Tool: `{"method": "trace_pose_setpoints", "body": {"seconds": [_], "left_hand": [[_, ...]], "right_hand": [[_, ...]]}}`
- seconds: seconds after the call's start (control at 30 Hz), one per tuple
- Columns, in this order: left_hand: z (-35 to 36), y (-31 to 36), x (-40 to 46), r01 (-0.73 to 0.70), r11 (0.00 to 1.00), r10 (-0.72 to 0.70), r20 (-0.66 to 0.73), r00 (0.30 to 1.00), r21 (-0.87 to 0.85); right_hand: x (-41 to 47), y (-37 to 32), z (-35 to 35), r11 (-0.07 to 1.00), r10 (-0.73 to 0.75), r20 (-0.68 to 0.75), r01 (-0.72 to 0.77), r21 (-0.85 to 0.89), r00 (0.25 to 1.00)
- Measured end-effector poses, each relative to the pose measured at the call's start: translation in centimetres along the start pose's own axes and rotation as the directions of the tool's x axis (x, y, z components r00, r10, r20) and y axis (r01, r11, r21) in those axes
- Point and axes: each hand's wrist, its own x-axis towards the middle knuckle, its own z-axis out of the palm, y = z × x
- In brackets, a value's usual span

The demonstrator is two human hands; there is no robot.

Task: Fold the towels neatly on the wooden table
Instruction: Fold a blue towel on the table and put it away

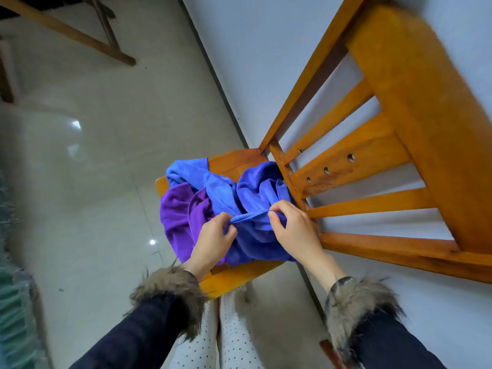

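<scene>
Both hands, left hand point(215, 233) and right hand point(290, 225), pinch hem of crumpled dark-blue cloth towel point(255, 193); I judge next: lift, spread flat.

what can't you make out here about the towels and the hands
- Head view, towel count: blue towel, lighter blue cloth and purple towel lie bunched, hiding edges.
- Chair seat: mostly covered.
- Left hand and right hand fingertips: buried in the hem.
- Chair back: blurred, cut off.
</scene>
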Motion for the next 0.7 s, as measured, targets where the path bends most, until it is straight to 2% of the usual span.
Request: {"method": "trace_pose_setpoints", "body": {"seconds": [0.1, 0.27, 0.5, 0.7], "left_hand": [[-2.7, 2.8, -2.9, -0.011, 0.998, 0.013, 0.035, 0.999, -0.059], [-10.2, 9.4, -6.8, -0.177, 0.977, 0.166, -0.092, 0.982, -0.117], [-23.1, 14.2, -11.7, -0.335, 0.941, 0.336, -0.21, 0.918, 0.038], [-34.4, 11.8, -15.6, -0.384, 0.916, 0.396, -0.388, 0.832, 0.112]], "right_hand": [[-1.1, -2.6, -3.3, 0.994, -0.106, -0.025, 0.105, -0.03, 0.994], [-2.5, -8.5, -9.7, 0.976, -0.214, -0.11, 0.207, -0.068, 0.971], [-2.6, -20.2, -14.6, 0.909, -0.417, -0.16, 0.407, -0.091, 0.895], [-1.7, -30.8, -13.3, 0.842, -0.54, -0.152, 0.532, -0.091, 0.828]]}}
